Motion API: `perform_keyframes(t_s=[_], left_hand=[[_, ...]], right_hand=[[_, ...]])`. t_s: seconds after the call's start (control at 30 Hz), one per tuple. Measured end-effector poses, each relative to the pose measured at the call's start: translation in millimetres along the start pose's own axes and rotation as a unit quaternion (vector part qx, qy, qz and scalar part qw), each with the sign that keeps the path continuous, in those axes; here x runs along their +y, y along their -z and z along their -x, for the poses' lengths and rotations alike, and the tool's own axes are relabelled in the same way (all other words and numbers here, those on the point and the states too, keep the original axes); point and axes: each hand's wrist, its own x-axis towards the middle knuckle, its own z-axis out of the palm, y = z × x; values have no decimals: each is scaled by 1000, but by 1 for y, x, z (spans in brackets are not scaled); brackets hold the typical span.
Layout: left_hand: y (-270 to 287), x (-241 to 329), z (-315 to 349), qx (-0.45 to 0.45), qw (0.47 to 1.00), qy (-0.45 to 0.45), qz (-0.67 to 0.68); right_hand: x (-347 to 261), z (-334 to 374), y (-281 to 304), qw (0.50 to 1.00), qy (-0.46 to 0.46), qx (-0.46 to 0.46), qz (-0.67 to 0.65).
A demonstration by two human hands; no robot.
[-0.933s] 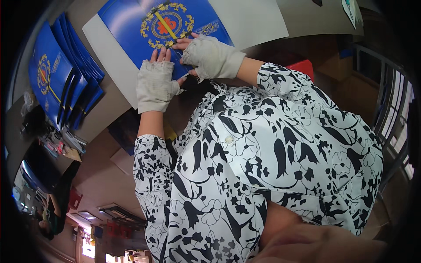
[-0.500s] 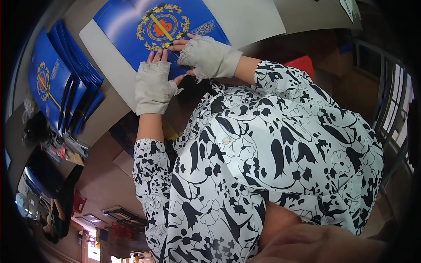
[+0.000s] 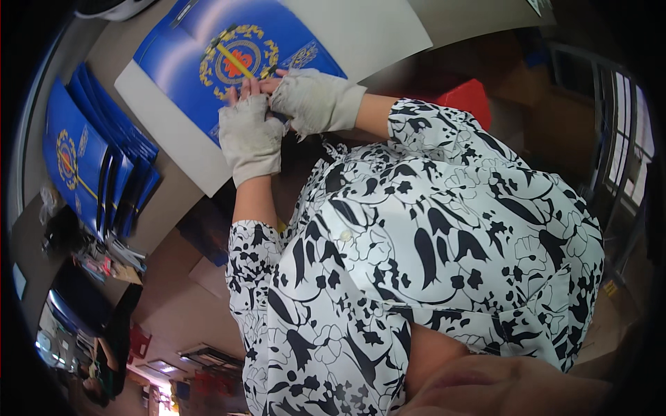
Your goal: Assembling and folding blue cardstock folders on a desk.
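Note:
A flat blue printed piece [image 3: 173, 76] lies on a large white sheet [image 3: 374, 28], its exact kind unclear. It bears a gold ring-shaped emblem with a red centre, and a yellow strip [image 3: 234, 59] crosses that emblem at a slant. Both hands wear off-white, fraying fingerless gloves. My left hand [image 3: 251, 135] rests at the near edge of the blue piece, fingers stretched toward the strip's near end. My right hand [image 3: 316, 100] lies over the same edge from the right, fingers extended and fingertips close to the left hand's. The thumbs are hidden.
Several matching blue pieces [image 3: 87, 149] lie stacked at the left of the grey table [image 3: 163, 201]. Beyond them are a dark bundle [image 3: 61, 232] and small loose items [image 3: 104, 260]. A red object [image 3: 465, 100] stands below the table's right side. Another person [image 3: 107, 353] appears at lower left.
My hands have drawn closer together, with the right hand moving left and its fingers now beside the left fingertips. The whole view has shifted slightly, moving the blue piece leftward in the picture.

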Motion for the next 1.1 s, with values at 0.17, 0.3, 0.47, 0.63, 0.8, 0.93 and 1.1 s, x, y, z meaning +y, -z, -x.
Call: perform_keyframes(t_s=[0.17, 0.3, 0.47, 0.63, 0.8, 0.93, 1.1], left_hand=[[-7, 1, 9, -39, 997, 7, -72], [-3, 7, 10, -67, 994, 15, -90], [-2, 8, 12, -68, 991, 1, -117], [-3, 10, 16, -63, 991, 0, -120], [1, 16, 22, -78, 985, -15, -151], [10, 27, 19, -81, 986, 0, -143], [-8, 16, 26, -85, 983, -1, -162]], right_hand=[[0, 2, 3, 1000, 5, 14, 0], [-4, 1, 11, 999, -14, -39, 3], [7, 25, 6, 998, -47, -30, 6], [13, 25, -3, 999, -33, 2, 43], [30, 13, 10, 993, -51, -2, 108], [60, -17, 32, 991, -12, 13, 134], [51, -18, 19, 985, -34, -8, 167]])
